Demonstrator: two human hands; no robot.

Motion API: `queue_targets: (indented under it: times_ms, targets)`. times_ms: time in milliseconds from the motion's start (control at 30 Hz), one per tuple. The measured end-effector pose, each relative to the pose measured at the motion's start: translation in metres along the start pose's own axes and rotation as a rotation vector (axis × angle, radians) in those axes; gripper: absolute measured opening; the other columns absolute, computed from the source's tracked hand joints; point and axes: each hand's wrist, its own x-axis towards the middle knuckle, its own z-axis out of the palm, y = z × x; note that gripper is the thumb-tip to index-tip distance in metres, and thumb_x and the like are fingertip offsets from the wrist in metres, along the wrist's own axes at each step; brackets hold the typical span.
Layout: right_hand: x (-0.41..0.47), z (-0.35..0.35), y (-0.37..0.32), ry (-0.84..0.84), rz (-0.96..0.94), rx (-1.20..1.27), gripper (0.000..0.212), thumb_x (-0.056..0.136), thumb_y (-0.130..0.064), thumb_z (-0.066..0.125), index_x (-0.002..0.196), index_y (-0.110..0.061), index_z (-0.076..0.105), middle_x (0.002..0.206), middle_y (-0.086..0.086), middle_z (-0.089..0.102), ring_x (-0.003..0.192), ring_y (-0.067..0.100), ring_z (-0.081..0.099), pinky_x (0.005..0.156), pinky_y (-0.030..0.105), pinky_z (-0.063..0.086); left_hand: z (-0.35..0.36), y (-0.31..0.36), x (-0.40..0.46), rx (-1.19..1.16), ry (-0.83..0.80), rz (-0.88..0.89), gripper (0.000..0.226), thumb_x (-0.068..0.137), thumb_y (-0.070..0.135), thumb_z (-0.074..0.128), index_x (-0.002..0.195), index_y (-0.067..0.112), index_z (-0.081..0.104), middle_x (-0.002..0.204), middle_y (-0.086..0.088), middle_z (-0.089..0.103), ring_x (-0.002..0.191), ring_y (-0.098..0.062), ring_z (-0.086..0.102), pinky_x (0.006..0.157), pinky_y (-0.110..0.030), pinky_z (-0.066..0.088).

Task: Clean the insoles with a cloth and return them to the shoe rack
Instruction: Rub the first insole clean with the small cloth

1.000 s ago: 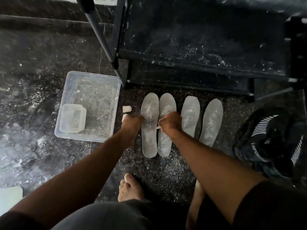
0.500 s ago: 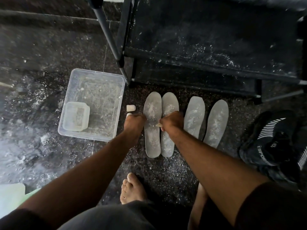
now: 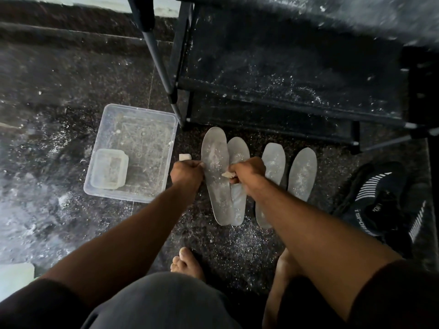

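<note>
The left hand point(image 3: 187, 173) grips the left edge of the leftmost insole point(image 3: 217, 176), fingers curled at its rim, while the right hand point(image 3: 247, 170) pinches a small pale cloth point(image 3: 227, 174) against the same insole's right edge. That insole lies tilted, its heel overlapping the second insole point(image 3: 238, 186) beside it. Two more insoles point(image 3: 273, 160) point(image 3: 303, 174), grey and flecked with white dust, lie to the right on the dark speckled floor point(image 3: 71, 91), the nearer one partly hidden by the right forearm. All four lie on the floor just in front of the black shoe rack point(image 3: 297, 74), whose shelves are also dusted white.

A small pale block point(image 3: 184, 157) lies on the floor just beyond the left hand. To the left stands a clear plastic tub point(image 3: 133, 150) with a smaller clear container point(image 3: 109, 168) inside its near corner. At the right edge lies a black sneaker point(image 3: 380, 203) with white stripes; its side carries white lettering that reads "SPORT", preceded by what looks like a "T", and the remaining characters are too small to make out. The person's bare foot point(image 3: 187, 264) rests on the floor below the insoles.
</note>
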Motion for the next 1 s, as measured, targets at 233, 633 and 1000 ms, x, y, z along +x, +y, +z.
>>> queue_targets:
  times_ms: [233, 633, 1000]
  targets:
    - [-0.028, -0.024, -0.024, -0.011, -0.061, 0.044, 0.025, 0.073, -0.002, 0.079, 0.094, 0.008, 0.070, 0.076, 0.017, 0.071, 0.053, 0.025, 0.070, 0.056, 0.037, 0.061, -0.008, 0.040, -0.030, -0.049, -0.078, 0.050, 0.017, 0.098, 0.012, 0.070, 0.081, 0.015, 0.072, 0.073, -0.007, 0.066, 0.059, -0.017, 0.054, 0.061, -0.028, 0.051]
    - [-0.108, -0.088, -0.071, -0.025, -0.158, 0.147, 0.014, 0.073, 0.006, 0.078, 0.079, 0.007, 0.065, 0.082, 0.021, 0.069, 0.064, 0.033, 0.071, 0.056, 0.037, 0.061, -0.036, 0.110, -0.125, -0.035, -0.186, 0.176, 0.022, 0.102, 0.004, 0.059, 0.081, 0.011, 0.065, 0.070, -0.005, 0.060, 0.055, -0.013, 0.052, 0.049, -0.019, 0.047]
    - [-0.173, -0.159, -0.107, -0.036, -0.224, 0.305, 0.012, 0.073, 0.012, 0.075, 0.068, 0.007, 0.065, 0.076, 0.022, 0.069, 0.063, 0.033, 0.069, 0.051, 0.034, 0.057, -0.036, 0.172, -0.194, -0.156, -0.247, 0.224, 0.013, 0.098, 0.001, 0.066, 0.085, 0.005, 0.069, 0.081, -0.008, 0.067, 0.063, -0.012, 0.059, 0.054, -0.017, 0.056]
